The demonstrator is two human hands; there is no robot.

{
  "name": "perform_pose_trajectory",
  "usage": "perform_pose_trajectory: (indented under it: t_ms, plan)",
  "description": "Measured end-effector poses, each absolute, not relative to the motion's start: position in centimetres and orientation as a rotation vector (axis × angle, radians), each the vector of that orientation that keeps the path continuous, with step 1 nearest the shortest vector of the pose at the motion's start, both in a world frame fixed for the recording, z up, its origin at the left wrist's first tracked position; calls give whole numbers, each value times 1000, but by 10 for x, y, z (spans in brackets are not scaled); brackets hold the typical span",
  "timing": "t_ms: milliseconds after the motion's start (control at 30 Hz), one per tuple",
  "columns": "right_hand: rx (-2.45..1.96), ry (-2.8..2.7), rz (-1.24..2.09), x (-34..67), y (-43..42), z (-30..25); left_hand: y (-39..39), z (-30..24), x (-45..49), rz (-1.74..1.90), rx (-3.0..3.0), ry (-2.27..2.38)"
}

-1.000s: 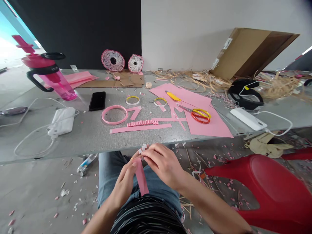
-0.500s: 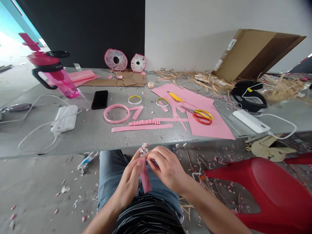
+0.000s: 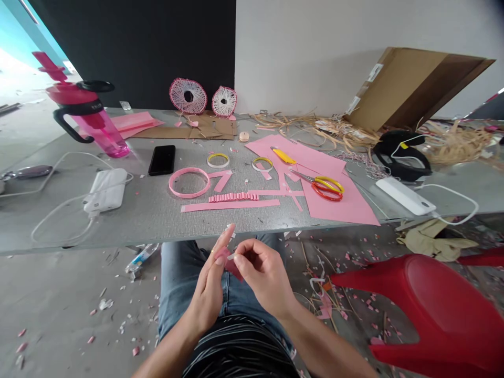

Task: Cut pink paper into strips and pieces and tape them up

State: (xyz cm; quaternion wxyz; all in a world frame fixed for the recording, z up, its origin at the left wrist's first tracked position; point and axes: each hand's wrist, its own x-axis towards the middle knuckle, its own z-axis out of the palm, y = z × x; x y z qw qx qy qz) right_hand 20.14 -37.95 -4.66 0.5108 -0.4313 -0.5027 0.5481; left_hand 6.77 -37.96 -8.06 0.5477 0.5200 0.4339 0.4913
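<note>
Over my lap, just below the table edge, my left hand grips a pink paper strip between thumb and fingers. Small white pieces cling to its fingertips. Close beside it, my right hand is closed in a pinch on a small white strip at the pink paper's upper end. The fingers partly hide the paper. On the table ahead lie a pleated pink paper strip, a flat pink strip and a pink paper ring.
Two tape rolls, a left one and a right one, lie behind the strips. Scissors and a yellow cutter rest on pink sheets. A phone, a pink bottle and a red stool stand around.
The pink strip hung straight down before; now less of it shows between my hands. My right hand now pinches a white strip, and my left fingers have straightened upward.
</note>
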Motion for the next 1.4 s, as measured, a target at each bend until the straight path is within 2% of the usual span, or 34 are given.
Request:
perform_pose_trajectory:
  t_ms: [767, 1400]
  plan:
    - [-1061, -1239, 1298, 197, -373, -50, -384, -84, 73, 1161, 1188, 920]
    - [-1095, -1312, 1118, 196, -373, -56, -383, -87, 64, 1253, 1680, 1139]
